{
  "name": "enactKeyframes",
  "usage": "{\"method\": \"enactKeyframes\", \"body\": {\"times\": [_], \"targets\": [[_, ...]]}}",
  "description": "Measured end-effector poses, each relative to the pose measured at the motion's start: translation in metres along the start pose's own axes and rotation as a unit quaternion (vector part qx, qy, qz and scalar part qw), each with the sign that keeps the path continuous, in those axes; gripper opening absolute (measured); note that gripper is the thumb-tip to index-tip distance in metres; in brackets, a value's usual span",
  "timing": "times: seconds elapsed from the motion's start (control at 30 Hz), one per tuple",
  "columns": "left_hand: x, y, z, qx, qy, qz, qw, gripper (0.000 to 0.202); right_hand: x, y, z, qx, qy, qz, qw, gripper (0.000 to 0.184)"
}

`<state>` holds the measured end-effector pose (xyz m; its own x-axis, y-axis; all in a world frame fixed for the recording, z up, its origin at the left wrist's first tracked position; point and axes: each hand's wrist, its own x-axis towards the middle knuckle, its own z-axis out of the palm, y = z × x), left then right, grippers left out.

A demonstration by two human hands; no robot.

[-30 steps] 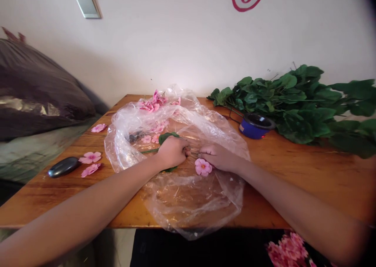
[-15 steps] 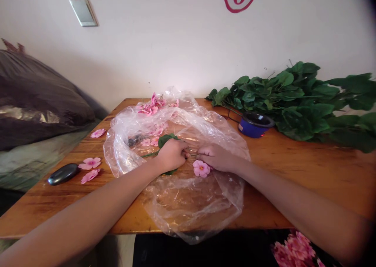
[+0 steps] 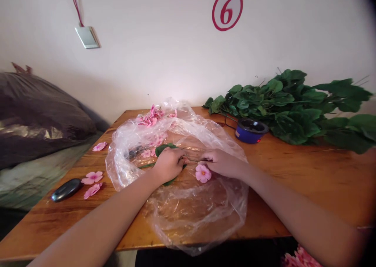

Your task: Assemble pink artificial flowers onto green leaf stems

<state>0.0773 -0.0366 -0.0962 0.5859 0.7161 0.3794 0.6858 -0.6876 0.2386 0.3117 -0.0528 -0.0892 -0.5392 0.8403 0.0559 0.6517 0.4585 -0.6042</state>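
Note:
My left hand (image 3: 170, 164) is closed around a green artificial stem, whose leaf (image 3: 164, 147) shows behind the knuckles. My right hand (image 3: 220, 162) pinches a thin stem a short way to the right, its fingertips turned toward the left hand. Below the right fingers is a pink artificial flower (image 3: 203, 173) with an orange centre, facing me. A thin strand runs between the two hands. Under both hands a clear plastic bag (image 3: 199, 216) lies spread, with pink blossoms (image 3: 151, 116) at its far side. Exactly how the fingers grip is partly hidden.
On the wooden table (image 3: 293, 188), loose pink flowers (image 3: 92, 177) lie beside a black oval object (image 3: 66, 190). A blue pot with a red light (image 3: 249, 131) stands at right, before piled green leaves (image 3: 293, 102). A dark sack (image 3: 38, 118) is at far left.
My right hand has shifted slightly right, widening the gap between the hands. The flower stays by its fingers. My left hand keeps its grip. The camera has tilted upward.

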Motion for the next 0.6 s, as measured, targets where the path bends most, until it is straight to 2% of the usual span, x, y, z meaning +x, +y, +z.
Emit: {"method": "enactKeyframes", "body": {"times": [0.07, 0.17, 0.23, 0.37, 0.47, 0.6], "targets": [[-0.001, 0.0, -0.001, 0.012, 0.007, -0.013, 1.0, 0.015, -0.001, 0.0, -0.003, -0.05, 0.043, 0.003, 0.998, 0.014], [-0.001, -0.001, -0.003, 0.022, 0.023, -0.037, 0.999, 0.017, -0.004, -0.003, -0.007, -0.066, 0.12, -0.005, 0.991, 0.031], [-0.001, -0.001, -0.005, 0.023, 0.034, -0.045, 0.998, 0.019, -0.006, -0.006, -0.01, -0.048, 0.181, -0.017, 0.982, 0.04], [-0.002, 0.001, -0.011, 0.01, 0.05, -0.056, 0.997, 0.019, -0.007, -0.005, -0.015, 0.058, 0.288, -0.025, 0.956, 0.036], [-0.003, 0.001, -0.014, -0.018, 0.063, -0.071, 0.995, 0.016, -0.003, 0.002, -0.019, 0.222, 0.333, -0.001, 0.916, 0.028], [-0.005, 0.003, -0.016, -0.089, 0.084, -0.091, 0.988, 0.007, 0.004, 0.011, -0.023, 0.415, 0.377, 0.014, 0.828, 0.024]]}}
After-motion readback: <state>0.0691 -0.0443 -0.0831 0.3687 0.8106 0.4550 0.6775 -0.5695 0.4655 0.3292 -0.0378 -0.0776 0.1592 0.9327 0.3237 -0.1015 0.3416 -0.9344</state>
